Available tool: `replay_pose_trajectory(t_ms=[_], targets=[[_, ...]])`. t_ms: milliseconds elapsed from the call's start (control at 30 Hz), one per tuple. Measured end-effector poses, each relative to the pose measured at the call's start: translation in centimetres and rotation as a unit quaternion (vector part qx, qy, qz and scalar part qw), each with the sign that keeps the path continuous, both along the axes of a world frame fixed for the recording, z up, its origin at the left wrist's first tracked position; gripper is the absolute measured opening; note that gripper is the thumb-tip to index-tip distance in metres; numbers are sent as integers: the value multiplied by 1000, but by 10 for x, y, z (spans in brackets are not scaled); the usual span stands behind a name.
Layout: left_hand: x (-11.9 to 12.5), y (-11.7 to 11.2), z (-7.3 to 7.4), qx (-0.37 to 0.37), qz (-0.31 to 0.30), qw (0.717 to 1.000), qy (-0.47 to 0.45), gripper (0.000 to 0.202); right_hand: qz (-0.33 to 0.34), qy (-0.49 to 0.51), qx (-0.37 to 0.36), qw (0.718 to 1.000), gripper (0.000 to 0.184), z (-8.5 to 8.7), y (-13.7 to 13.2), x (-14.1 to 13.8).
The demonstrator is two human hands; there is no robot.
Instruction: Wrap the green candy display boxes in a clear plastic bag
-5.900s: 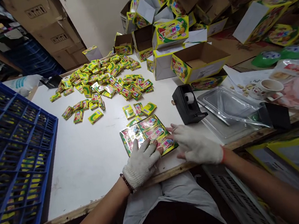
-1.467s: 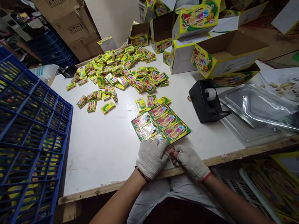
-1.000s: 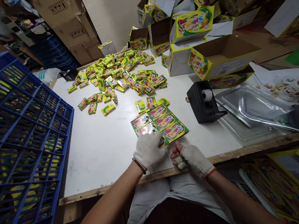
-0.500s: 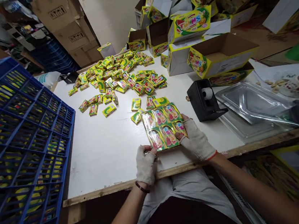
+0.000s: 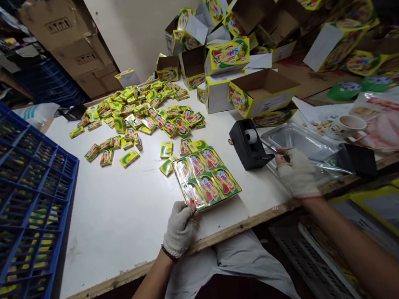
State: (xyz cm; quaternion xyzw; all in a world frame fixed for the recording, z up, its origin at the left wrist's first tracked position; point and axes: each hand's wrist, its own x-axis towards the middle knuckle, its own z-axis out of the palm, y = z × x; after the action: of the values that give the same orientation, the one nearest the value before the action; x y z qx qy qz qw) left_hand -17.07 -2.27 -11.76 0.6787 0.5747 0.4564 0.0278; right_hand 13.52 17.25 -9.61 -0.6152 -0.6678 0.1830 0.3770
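Left hand (image 5: 178, 227), knit-gloved, pinches the glossy wrapped six-pack (image 5: 206, 179) at frame centre; right hand (image 5: 298, 174) pinches tape beside the black dispenser (image 5: 248, 144). Yellow cartons (image 5: 230, 54) read "TWINS".

We see the wrapped bundle of packets (image 5: 206, 177) lying on the table (image 5: 121, 227) near its front edge, the tape dispenser (image 5: 249, 144) just to its right, loose packets (image 5: 137, 118) heaped behind, a crate (image 5: 11, 192) at left.
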Motion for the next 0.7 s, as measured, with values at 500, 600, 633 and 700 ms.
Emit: replay_pose_trajectory(t_ms=[500,600,633,700], targets=[[31,15,-12,26,60,998,4,16,-81,149,-100,980,30,14,7,4],[32,16,-12,23,56,998,5,16,-73,220,-126,964,36,-6,-16,-1],[32,16,-12,21,56,998,6,16,-65,246,-135,958,38,-14,-20,-5],[31,16,-12,22,56,998,10,17,-52,289,-148,944,42,-30,-22,-14]])
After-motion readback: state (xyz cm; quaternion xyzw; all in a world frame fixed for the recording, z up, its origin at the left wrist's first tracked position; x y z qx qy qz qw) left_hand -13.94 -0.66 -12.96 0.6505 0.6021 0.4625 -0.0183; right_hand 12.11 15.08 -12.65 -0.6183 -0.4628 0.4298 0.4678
